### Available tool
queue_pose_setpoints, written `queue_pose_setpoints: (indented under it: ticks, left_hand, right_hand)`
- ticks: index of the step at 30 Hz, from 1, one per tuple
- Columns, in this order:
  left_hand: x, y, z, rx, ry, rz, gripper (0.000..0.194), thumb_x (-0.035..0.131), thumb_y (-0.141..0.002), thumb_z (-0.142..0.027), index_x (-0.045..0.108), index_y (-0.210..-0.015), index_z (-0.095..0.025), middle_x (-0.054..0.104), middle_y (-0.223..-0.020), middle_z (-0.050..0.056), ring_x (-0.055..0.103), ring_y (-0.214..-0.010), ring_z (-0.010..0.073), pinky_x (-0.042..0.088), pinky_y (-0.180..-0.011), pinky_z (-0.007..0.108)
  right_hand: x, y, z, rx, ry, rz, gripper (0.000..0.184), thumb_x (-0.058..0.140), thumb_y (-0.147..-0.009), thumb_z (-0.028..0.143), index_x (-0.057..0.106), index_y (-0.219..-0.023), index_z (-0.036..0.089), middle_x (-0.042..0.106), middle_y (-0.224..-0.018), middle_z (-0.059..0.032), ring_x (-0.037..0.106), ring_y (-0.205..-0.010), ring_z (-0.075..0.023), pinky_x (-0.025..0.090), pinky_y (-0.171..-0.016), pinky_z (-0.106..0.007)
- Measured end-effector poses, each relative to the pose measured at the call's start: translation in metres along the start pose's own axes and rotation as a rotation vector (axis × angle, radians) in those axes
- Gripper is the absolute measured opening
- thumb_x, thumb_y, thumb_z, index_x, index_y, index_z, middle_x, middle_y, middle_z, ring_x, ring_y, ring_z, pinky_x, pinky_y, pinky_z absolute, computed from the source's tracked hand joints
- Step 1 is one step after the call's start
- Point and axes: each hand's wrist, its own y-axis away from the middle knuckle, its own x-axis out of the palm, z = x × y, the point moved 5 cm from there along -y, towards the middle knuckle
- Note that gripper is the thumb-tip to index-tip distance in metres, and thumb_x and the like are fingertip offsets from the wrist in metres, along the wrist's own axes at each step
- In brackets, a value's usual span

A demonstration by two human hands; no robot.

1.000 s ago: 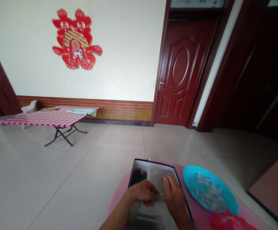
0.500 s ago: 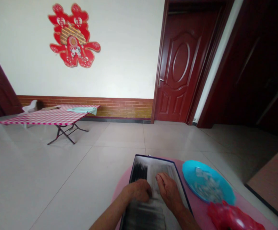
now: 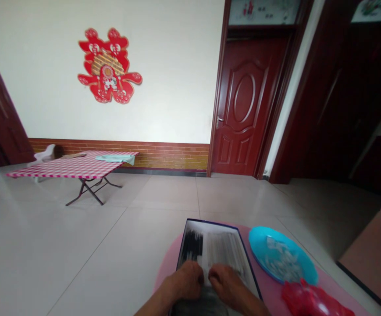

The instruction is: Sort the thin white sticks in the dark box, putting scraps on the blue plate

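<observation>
A flat box with a dark blue rim [image 3: 216, 250] lies on a round pink table [image 3: 168, 267], packed with long thin strands, black on its left side and pale grey in the middle. My left hand [image 3: 185, 281] and my right hand [image 3: 225, 283] rest side by side at the box's near end, fingers bent down into the strands. Whether they pinch anything cannot be seen. To the right of the box sits a turquoise plate [image 3: 259, 250] holding white pieces [image 3: 280, 260]. A red translucent plastic object [image 3: 308, 300] lies just below the plate, near my right hand.
Tiled floor surrounds the round table. Farther off stands a folding table with a pink checked cloth [image 3: 72, 170] and a pale green cloth on it. A salmon-coloured surface [image 3: 371, 254] lies at the right, and a dark red door [image 3: 243, 109] stands in the back wall.
My hands have drawn closer together and sit lower in the view, nearer the box's near end. The whole scene has shifted slightly with my head.
</observation>
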Motion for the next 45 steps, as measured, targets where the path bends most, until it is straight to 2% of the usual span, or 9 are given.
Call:
queue_pose_setpoints:
  ticks: [5, 7, 11, 14, 19, 29, 34, 39, 45]
  left_hand:
    - [0.013, 0.002, 0.012, 0.008, 0.03, -0.241, 0.033, 0.053, -0.067, -0.009, 0.075, -0.09, -0.018, 0.074, -0.094, 0.011, 0.067, -0.089, 0.0251, 0.051, -0.082, 0.032]
    - [0.018, 0.0, 0.017, -0.013, 0.07, -0.283, 0.031, 0.054, -0.068, -0.01, 0.075, -0.089, -0.019, 0.074, -0.093, 0.01, 0.068, -0.084, 0.023, 0.051, -0.079, 0.03]
    - [0.015, -0.004, 0.008, 0.007, 0.056, -0.16, 0.028, 0.053, -0.067, -0.009, 0.076, -0.08, -0.019, 0.076, -0.08, 0.009, 0.069, -0.08, 0.0237, 0.052, -0.077, 0.03]
    - [0.001, -0.002, -0.001, 0.02, 0.048, -0.091, 0.029, 0.054, -0.064, -0.006, 0.076, -0.079, -0.017, 0.075, -0.082, 0.011, 0.07, -0.084, 0.0267, 0.052, -0.079, 0.033]
    - [-0.019, -0.001, -0.002, 0.005, 0.107, -0.107, 0.033, 0.05, -0.069, -0.008, 0.077, -0.087, -0.016, 0.075, -0.091, 0.012, 0.07, -0.09, 0.025, 0.051, -0.081, 0.03]
    - [-0.055, -0.044, 0.02, -0.21, 0.306, -0.465, 0.033, 0.045, -0.078, -0.014, 0.076, -0.088, -0.016, 0.076, -0.086, 0.007, 0.069, -0.082, 0.018, 0.048, -0.078, 0.024]
    - [-0.052, -0.054, 0.031, -0.313, 0.389, -0.695, 0.035, 0.04, -0.086, -0.019, 0.072, -0.098, -0.014, 0.074, -0.094, 0.008, 0.068, -0.09, 0.0194, 0.048, -0.083, 0.026]
    - [-0.042, -0.049, 0.047, -0.355, 0.46, -0.853, 0.032, 0.038, -0.088, -0.022, 0.069, -0.098, -0.017, 0.074, -0.094, 0.008, 0.067, -0.09, 0.0192, 0.048, -0.084, 0.028]
    - [-0.041, -0.042, 0.063, -0.354, 0.64, -1.075, 0.032, 0.039, -0.086, -0.029, 0.068, -0.092, -0.017, 0.073, -0.087, 0.008, 0.067, -0.082, 0.0191, 0.049, -0.079, 0.029]
  right_hand:
    - [0.023, 0.001, -0.015, 0.028, -0.008, -0.029, 0.024, 0.044, -0.081, 0.014, 0.067, -0.083, 0.018, 0.069, -0.085, -0.006, 0.062, -0.081, -0.0185, 0.039, -0.071, -0.028]
    - [0.027, 0.0, -0.018, 0.015, -0.031, -0.044, 0.023, 0.043, -0.083, 0.015, 0.066, -0.085, 0.018, 0.069, -0.087, -0.0058, 0.062, -0.082, -0.0182, 0.04, -0.072, -0.027]
    - [0.025, 0.002, -0.018, 0.007, -0.032, -0.045, 0.022, 0.044, -0.083, 0.016, 0.066, -0.082, 0.017, 0.068, -0.084, -0.006, 0.061, -0.08, -0.0183, 0.04, -0.071, -0.028]
    - [0.017, 0.004, -0.013, 0.002, -0.035, -0.049, 0.022, 0.044, -0.081, 0.015, 0.066, -0.079, 0.017, 0.067, -0.082, -0.0055, 0.061, -0.079, -0.0182, 0.039, -0.071, -0.028]
    - [0.005, 0.005, -0.004, -0.012, -0.088, -0.052, 0.026, 0.04, -0.081, 0.015, 0.066, -0.079, 0.017, 0.068, -0.079, -0.0047, 0.061, -0.077, -0.0175, 0.038, -0.069, -0.027]
    - [0.016, 0.005, -0.003, -0.046, -0.068, -0.021, 0.023, 0.044, -0.072, 0.011, 0.067, -0.069, 0.015, 0.067, -0.07, -0.0036, 0.059, -0.066, -0.0149, 0.034, -0.059, -0.024]
    - [0.015, 0.007, 0.003, -0.024, -0.097, 0.0, 0.022, 0.045, -0.07, 0.011, 0.067, -0.07, 0.017, 0.067, -0.071, -0.0024, 0.056, -0.063, -0.0136, 0.033, -0.056, -0.023]
    - [0.008, 0.014, 0.006, 0.044, -0.11, -0.056, 0.019, 0.046, -0.078, 0.019, 0.066, -0.08, 0.018, 0.067, -0.083, -0.0059, 0.059, -0.076, -0.0183, 0.04, -0.067, -0.028]
    - [0.009, 0.012, 0.003, -0.036, -0.098, -0.11, 0.02, 0.043, -0.081, 0.016, 0.063, -0.084, 0.017, 0.064, -0.086, -0.0069, 0.057, -0.077, -0.0179, 0.041, -0.071, -0.028]
